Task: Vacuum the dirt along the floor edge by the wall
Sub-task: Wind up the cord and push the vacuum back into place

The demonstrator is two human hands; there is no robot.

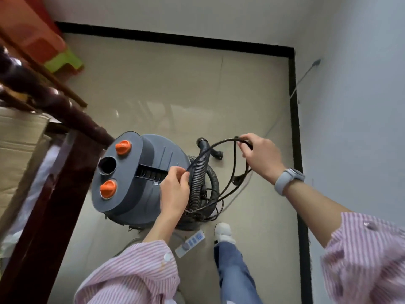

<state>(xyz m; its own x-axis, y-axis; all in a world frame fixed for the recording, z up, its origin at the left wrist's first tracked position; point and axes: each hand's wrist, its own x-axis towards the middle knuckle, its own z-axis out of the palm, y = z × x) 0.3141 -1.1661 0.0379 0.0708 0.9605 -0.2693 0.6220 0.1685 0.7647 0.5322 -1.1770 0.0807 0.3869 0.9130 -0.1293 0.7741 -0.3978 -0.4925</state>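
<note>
Your right hand (259, 157) grips the cord (221, 142) loop; your left hand (174, 189) pinches it beside the hose (198, 174) on the vacuum (135, 183), standing near the wall (350, 106). Lift each loop clear of the hose, unwinding without snagging, before plugging in.

Pink and white striped shirt sleeves (135, 273) with white buttons, cuffs pushed well back from the fingers, grey smartwatch (288, 179) on the right wrist, blue jeans (234, 270), white shoe (223, 232)
</note>
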